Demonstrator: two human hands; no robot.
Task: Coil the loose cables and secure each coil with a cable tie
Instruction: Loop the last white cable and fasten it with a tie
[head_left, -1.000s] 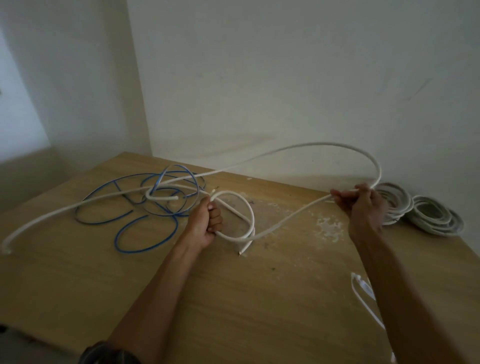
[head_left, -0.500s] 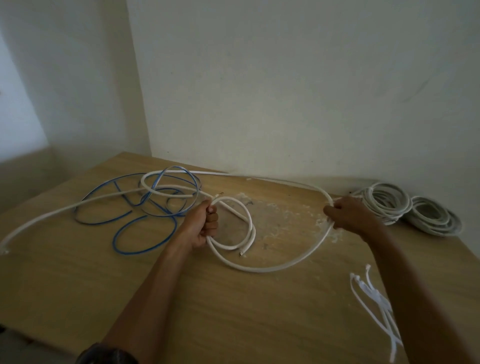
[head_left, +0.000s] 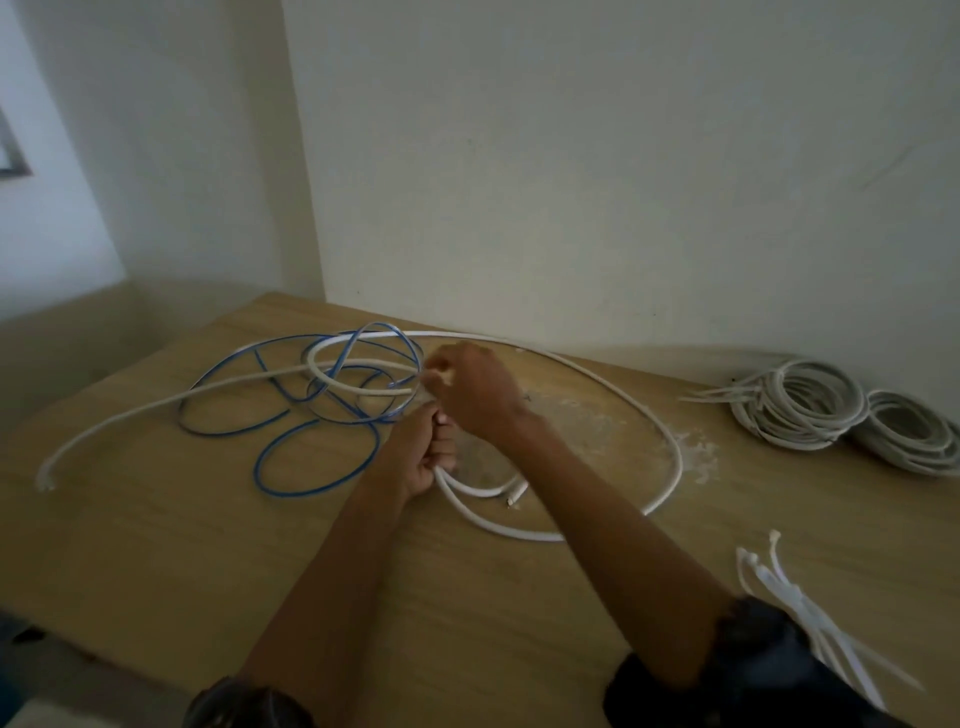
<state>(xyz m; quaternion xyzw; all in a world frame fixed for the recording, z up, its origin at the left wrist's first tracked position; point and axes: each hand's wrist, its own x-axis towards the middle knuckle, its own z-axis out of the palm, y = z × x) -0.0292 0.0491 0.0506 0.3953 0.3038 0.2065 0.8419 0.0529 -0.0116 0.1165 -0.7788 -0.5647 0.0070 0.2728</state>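
Observation:
A long white cable (head_left: 670, 457) lies in a wide loop across the wooden table (head_left: 156, 545). My left hand (head_left: 423, 452) grips the small coil of it near the table's middle. My right hand (head_left: 475, 392) is just above the left and pinches the same cable at the top of the coil. The cable's free end (head_left: 45, 480) lies far left. A loose blue cable (head_left: 311, 457) sprawls to the left, tangled with the white one. Loose white cable ties (head_left: 795, 597) lie at the lower right.
Two finished white coils (head_left: 800, 405) (head_left: 914, 436) sit against the wall at the right, the nearer one with a tie sticking out. White dust marks the table's middle. Walls stand behind the table; its front edge is at the lower left.
My right hand has swept left from the table's right side to meet my left hand, bringing the cable round into a new wide loop that now lies on the table.

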